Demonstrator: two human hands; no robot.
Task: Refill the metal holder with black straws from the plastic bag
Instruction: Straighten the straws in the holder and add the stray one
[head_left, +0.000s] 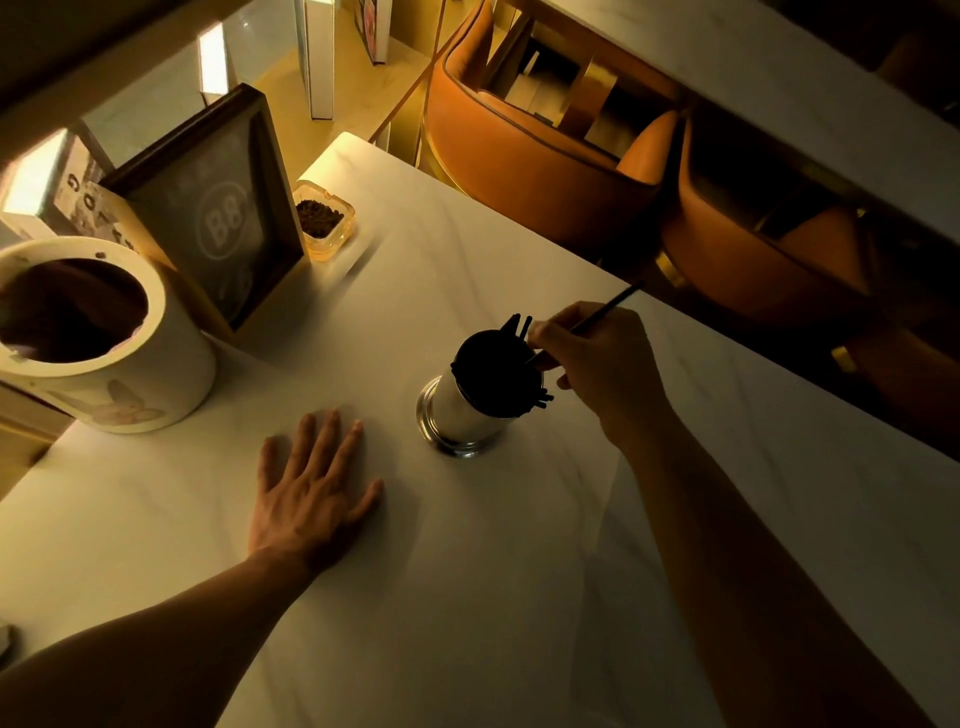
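marble table (467, 597), straw (605, 312) in right hand (597, 369)

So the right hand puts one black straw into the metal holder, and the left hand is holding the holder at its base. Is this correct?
Not quite. In the head view the left hand lies flat on the table, apart from the metal holder, not holding its base. The rest is correct: the right hand holds one black straw at the holder's mouth.

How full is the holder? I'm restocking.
Full: black straws pack the metal holder mouth; the right hand holds another.
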